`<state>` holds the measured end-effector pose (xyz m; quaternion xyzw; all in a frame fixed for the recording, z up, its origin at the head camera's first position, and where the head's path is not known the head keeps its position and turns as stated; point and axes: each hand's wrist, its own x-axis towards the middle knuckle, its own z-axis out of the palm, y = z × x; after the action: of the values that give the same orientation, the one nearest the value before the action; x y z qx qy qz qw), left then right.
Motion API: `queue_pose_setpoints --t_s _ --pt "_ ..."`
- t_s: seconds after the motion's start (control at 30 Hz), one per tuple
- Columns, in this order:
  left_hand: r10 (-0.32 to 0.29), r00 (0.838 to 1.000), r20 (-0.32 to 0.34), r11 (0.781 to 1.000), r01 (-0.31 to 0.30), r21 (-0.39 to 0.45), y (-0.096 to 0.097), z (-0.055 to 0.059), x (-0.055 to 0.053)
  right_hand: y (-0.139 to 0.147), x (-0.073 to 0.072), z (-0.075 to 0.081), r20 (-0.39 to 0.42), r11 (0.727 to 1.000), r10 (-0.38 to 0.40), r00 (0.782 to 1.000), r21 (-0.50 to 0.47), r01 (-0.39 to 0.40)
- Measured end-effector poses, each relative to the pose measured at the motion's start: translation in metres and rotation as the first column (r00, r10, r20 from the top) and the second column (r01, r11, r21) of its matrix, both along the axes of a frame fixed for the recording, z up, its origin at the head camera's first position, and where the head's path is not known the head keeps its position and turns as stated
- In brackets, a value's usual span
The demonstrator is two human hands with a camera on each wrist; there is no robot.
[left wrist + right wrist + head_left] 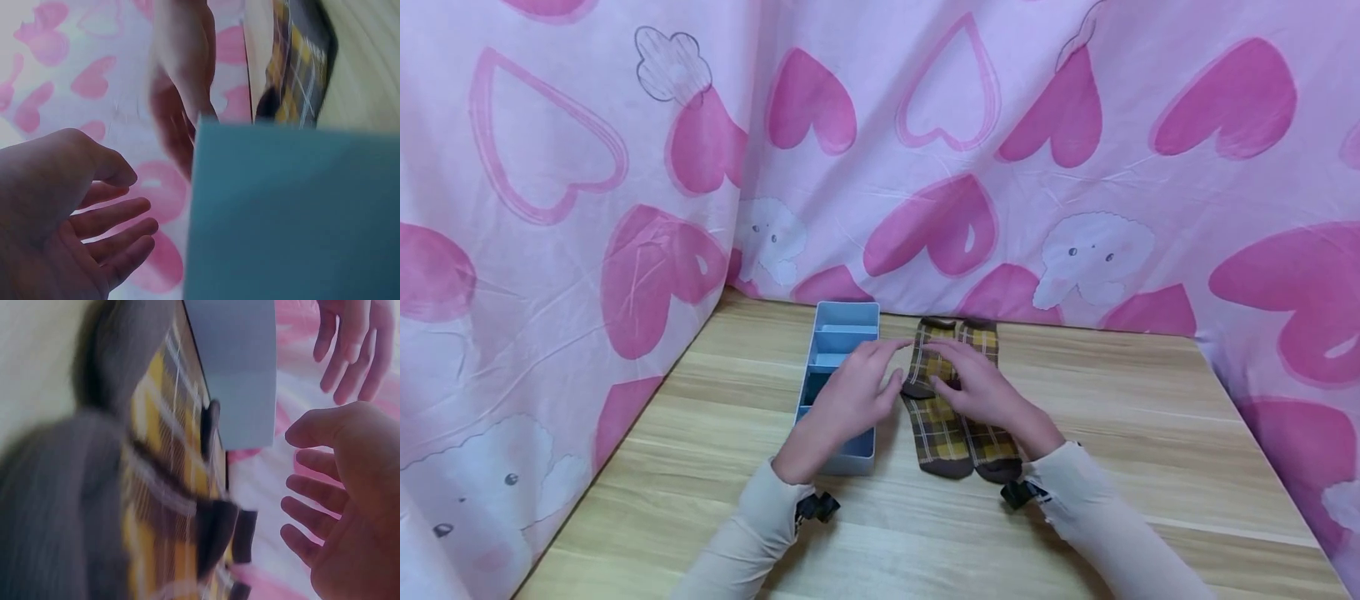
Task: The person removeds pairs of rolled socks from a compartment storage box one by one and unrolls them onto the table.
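Brown and yellow plaid socks (942,437) lie flat side by side on the table, their dark brown toes toward me. On the left side, a dark-tipped piece overlaps the sock below it. Immediately left of them stands a long blue-grey divided box (850,465). My left hand (853,387) is raised above the box, fingers loosely bent and pointing inward. Over the socks hovers my right hand (981,387), its fingers relaxed toward the left one. Both palms appear empty in the wrist views, with gaps between the fingers. My left forearm and hand hide part of the box's compartments.
The wood-grain table (1150,467) extends to both sides of the box and socks. Pink heart-patterned cloth (1060,192) hangs along the back and sides. A small black device (817,507) sits at my left wrist, another (1021,494) at my right.
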<state>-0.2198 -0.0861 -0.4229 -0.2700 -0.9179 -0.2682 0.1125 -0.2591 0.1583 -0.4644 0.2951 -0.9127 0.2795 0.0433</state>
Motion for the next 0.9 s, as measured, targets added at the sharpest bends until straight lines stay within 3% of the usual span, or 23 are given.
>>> queue_pose_setpoints --t_s 0.3,0.43,0.6,0.77,0.9 --pt "0.080 0.996 0.040 0.996 -0.082 0.037 -0.035 -0.007 -0.010 -0.033 0.005 0.010 0.013 0.997 0.077 0.997 -0.024 -0.076" --pt "0.128 0.989 0.069 0.989 -0.132 0.066 -0.052 -0.009 -0.017 -0.047 0.007 0.013 0.052 0.994 0.111 0.993 -0.029 -0.109" --pt "0.198 0.977 0.078 0.974 -0.205 0.096 -0.070 -0.014 -0.026 -0.062 0.008 0.016 0.040 0.987 0.158 0.987 -0.027 -0.157" --pt "0.265 0.959 0.098 0.951 -0.276 0.138 -0.082 -0.025 -0.035 -0.075 0.007 0.019 0.023 0.987 0.160 0.987 0.021 -0.161" --pt "0.268 0.956 0.122 0.938 -0.287 0.193 -0.088 -0.037 -0.042 -0.081 0.005 0.020 0.024 0.987 0.140 0.990 0.073 -0.141"
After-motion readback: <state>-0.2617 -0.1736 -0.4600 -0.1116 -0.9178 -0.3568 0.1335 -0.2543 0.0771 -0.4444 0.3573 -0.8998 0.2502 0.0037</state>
